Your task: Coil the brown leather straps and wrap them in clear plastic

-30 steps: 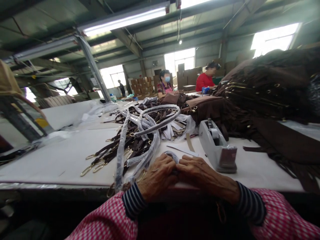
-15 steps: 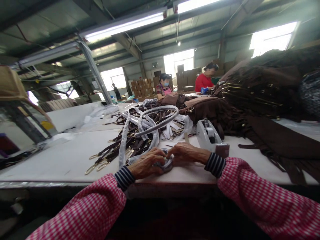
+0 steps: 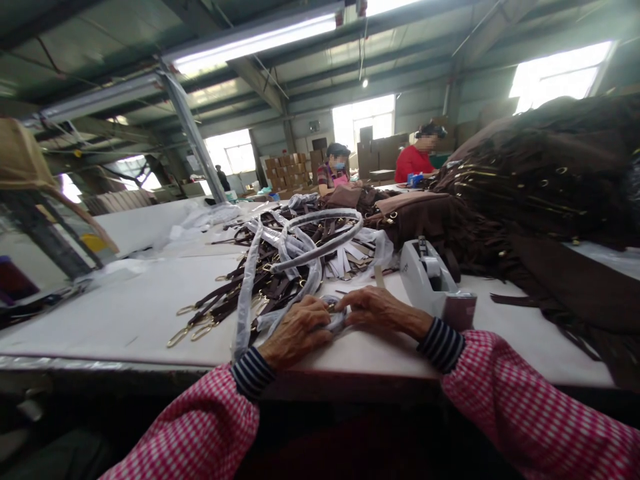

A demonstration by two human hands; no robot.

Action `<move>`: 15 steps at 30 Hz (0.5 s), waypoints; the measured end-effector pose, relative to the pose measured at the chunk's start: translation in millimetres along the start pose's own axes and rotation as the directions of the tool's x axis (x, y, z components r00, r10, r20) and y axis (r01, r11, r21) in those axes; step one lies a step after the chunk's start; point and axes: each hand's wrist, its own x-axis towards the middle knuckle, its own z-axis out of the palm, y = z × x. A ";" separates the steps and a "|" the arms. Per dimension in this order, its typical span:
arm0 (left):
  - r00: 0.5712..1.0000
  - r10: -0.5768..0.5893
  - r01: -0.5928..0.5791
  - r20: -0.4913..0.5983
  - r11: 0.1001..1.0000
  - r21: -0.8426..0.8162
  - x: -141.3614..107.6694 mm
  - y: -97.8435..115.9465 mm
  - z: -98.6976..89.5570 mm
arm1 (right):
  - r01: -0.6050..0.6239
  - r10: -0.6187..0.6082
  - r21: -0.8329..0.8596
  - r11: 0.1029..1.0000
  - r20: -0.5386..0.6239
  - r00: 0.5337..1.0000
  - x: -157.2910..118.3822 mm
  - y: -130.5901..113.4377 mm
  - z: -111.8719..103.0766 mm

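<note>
Near the table's front edge, both my hands close on a plastic-wrapped strap [image 3: 339,321] bent into a small coil. My left hand [image 3: 303,330] grips its left side with curled fingers. From the right, the fingertips of my right hand [image 3: 380,311] press on the coil's edge, beside a small gold-coloured metal piece. My fingers hide much of the coil. Just beyond lies a heap of dark brown straps [image 3: 220,300] with gold clasps. Across the heap stretches a long strap in clear plastic [image 3: 323,250], looped.
A white tape dispenser [image 3: 423,277] stands right of my hands, with a small brown box [image 3: 459,311] beside it. Brown fringed bags [image 3: 540,180] are piled high at the right. White paper strips [image 3: 345,260] lie behind. Two co-workers [image 3: 415,160] sit across the table.
The camera view has shifted slightly. My hands stay at the coil, with my left fingers now lying further over it.
</note>
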 end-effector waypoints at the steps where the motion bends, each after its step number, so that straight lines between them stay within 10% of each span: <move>1: 1.000 -0.014 0.014 0.006 1.000 0.000 -0.2 -0.1 -1.3 | -0.004 0.004 0.012 1.000 -0.015 1.000 0.3 0.5 3.1; 9: 0.955 -0.294 0.294 -0.032 0.933 0.209 12.4 26.7 15.1 | 0.000 0.013 0.131 0.991 -0.101 0.995 -0.9 -7.0 21.2; 15: 0.929 -0.367 0.369 -0.048 0.929 0.041 2.0 47.2 4.9 | -0.112 0.117 0.034 0.993 -0.218 0.969 -1.0 0.0 3.2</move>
